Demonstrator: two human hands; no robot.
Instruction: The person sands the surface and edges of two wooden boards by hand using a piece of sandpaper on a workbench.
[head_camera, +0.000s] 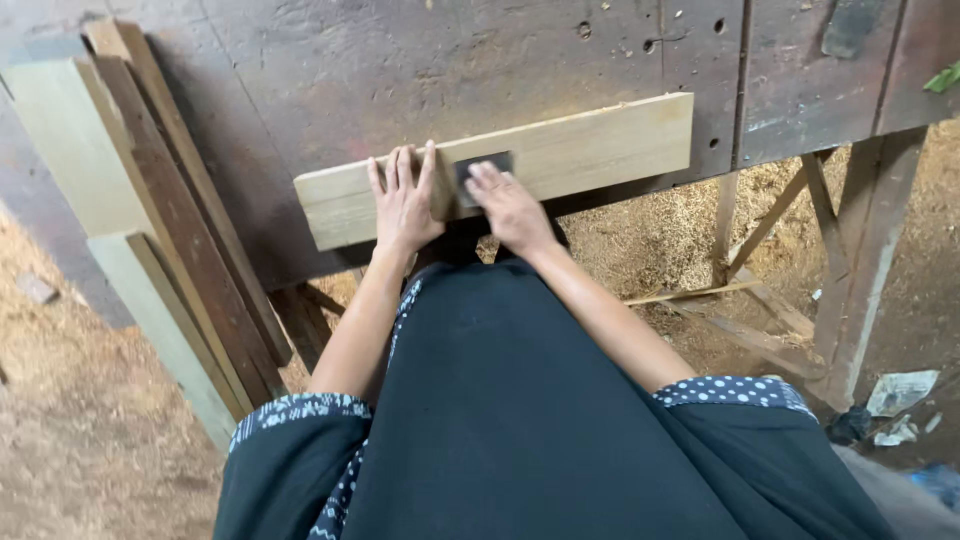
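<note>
A worn, dark wooden bench (330, 70), pocked with drill holes, fills the upper part of the view. Several long planks (170, 220), some pale, some dark brown, lean against its left edge, their lower ends resting on the ground. Sawdust (660, 230) lies heaped beneath the bench, where angled timber braces (790, 215) meet an upright leg (865, 270). Thin offcut sticks (700, 292) lie across the shavings. Crumpled paper scraps (900, 392) rest on the ground at the right.
</note>
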